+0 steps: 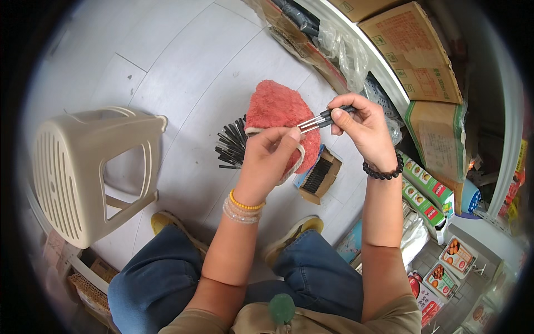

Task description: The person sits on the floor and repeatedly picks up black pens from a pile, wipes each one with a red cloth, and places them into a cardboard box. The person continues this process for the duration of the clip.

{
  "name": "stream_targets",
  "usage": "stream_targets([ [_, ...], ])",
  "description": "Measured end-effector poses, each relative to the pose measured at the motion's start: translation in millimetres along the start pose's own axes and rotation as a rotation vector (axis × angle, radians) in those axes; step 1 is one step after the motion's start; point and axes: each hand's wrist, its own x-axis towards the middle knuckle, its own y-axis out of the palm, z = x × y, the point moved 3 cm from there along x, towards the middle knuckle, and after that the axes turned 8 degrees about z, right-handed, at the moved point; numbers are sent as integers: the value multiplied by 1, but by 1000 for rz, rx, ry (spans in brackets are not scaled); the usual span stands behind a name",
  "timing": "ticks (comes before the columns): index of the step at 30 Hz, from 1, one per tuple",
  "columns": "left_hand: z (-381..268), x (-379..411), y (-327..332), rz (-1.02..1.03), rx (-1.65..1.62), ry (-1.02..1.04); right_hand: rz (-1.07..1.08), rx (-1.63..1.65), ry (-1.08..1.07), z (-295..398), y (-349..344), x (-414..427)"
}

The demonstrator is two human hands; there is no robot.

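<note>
Several slim metal rods with black handles (326, 117) are pinched by the handle ends between the fingers of my right hand (363, 125). My left hand (271, 156) closes on their metal tips, close to the beige edging of a fluffy red cloth (279, 106). The cloth lies behind and under my left hand; whether the fingers grip it too is hidden. Left of the cloth, a bundle of black sticks (231, 144) fans out. Below it on the right, an open cardboard box (322, 177) holds a row of black pieces.
A beige plastic stool (96, 167) lies on its side on the grey floor at left. Shelving at right carries cardboard boxes (413, 54), plastic bags (346, 54), green cartons (425, 192) and packaged food (442, 277). My shoes and knees are below the hands.
</note>
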Motion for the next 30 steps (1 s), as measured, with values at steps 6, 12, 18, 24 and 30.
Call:
stream_targets([
  [6, 0, -2, 1, 0, -35, 78, 16, 38, 20, 0, 3, -2],
  [12, -1, -4, 1, -31, -38, 102, 63, -3, 17, 6, 11, -1],
  [18, -1, -3, 1, -67, -74, 123, 81, 41, 46, 3, 12, -2],
  [24, -1, -2, 2, -143, -32, 166, 67, 24, 32, -1, 15, 1],
  [30, 1, 1, 3, -140, 30, 176, 58, 22, 54, -9, 15, -2],
])
